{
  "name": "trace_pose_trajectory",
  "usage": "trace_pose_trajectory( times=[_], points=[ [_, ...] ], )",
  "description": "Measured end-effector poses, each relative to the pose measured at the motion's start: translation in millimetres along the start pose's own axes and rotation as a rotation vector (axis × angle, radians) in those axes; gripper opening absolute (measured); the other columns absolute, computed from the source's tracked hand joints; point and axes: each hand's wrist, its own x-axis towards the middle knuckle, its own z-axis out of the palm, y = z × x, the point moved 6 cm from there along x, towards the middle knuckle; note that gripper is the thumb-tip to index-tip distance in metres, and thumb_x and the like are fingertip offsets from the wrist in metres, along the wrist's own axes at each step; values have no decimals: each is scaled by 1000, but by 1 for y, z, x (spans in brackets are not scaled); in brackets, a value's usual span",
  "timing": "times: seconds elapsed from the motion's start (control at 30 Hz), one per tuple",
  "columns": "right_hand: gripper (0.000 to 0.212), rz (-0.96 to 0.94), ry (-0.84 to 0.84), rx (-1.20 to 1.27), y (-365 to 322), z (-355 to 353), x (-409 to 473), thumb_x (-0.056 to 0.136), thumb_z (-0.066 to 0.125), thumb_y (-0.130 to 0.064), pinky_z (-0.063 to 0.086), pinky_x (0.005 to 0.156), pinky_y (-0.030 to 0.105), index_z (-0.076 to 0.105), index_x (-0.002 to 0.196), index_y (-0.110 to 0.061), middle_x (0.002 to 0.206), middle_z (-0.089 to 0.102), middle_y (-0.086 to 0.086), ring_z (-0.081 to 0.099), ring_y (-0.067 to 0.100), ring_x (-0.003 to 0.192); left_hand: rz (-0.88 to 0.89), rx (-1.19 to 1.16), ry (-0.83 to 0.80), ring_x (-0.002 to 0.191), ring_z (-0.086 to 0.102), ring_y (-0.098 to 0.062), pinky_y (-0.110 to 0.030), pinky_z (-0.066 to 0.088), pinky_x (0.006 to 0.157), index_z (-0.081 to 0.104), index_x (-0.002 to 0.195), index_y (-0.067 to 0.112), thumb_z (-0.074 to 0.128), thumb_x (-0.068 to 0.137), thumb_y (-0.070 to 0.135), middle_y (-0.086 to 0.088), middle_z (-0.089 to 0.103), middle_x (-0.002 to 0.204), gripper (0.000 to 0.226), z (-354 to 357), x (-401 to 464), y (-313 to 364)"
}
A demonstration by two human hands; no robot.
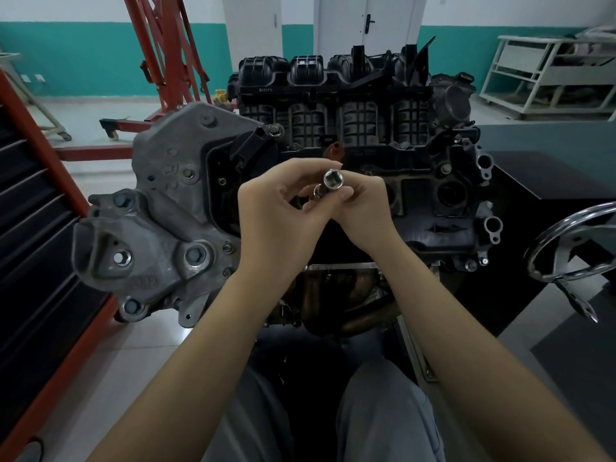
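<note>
A car engine [363, 135] stands in front of me with a black ribbed intake manifold [333, 95] at the back and a grey cast bracket [160, 208] on its left end. Above the engine's middle both hands meet on a chrome socket tool [331, 181], its hexagonal opening facing me. My left hand [283, 215] curls its fingers round the tool's lower part, where a second chrome piece [316, 195] shows. My right hand [363, 211] pinches the socket from the right. The rest of the tool is hidden inside the hands.
A red engine hoist [166, 61] stands at the back left, and a red-framed tool cabinet [36, 228] runs along the left edge. A chrome hand wheel [566, 248] sticks out at the right. White shelving [546, 75] sits at the back right. My knees are below the engine.
</note>
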Motion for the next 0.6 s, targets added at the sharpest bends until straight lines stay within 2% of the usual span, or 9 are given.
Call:
trace_pose_trajectory(
  times=[0.07,0.23,0.43,0.6],
  points=[
    [36,0,-29,-3,-1,2,1,78,68,9,49,74,14,65,85,-26,78,70,-21,66,-2,79,-13,-21,26,90,71,-11,-29,56,84,71,102,7,78,75,-1,-3,73,93,29,-2,1,0],
    [34,29,-87,38,3,6,-1,81,62,10,48,74,12,64,86,-24,80,69,-26,65,-6,80,-45,-111,-104,99,70,-16,-33,55,91,66,111,5,71,78,-10,-9,72,100,37,4,-1,-1],
    [37,13,-27,35,0,2,-1,78,68,9,50,75,14,67,84,-28,82,71,-22,67,-1,83,-11,-21,21,87,71,-9,-27,56,82,69,99,15,81,71,1,2,72,89,33,-1,1,3],
    [38,15,-78,31,0,2,-1,82,60,12,47,76,11,63,87,-26,82,69,-25,65,-6,82,-14,-60,-28,94,70,-10,-27,55,87,66,106,13,74,77,-5,1,71,96,35,2,0,2]
  ],
)
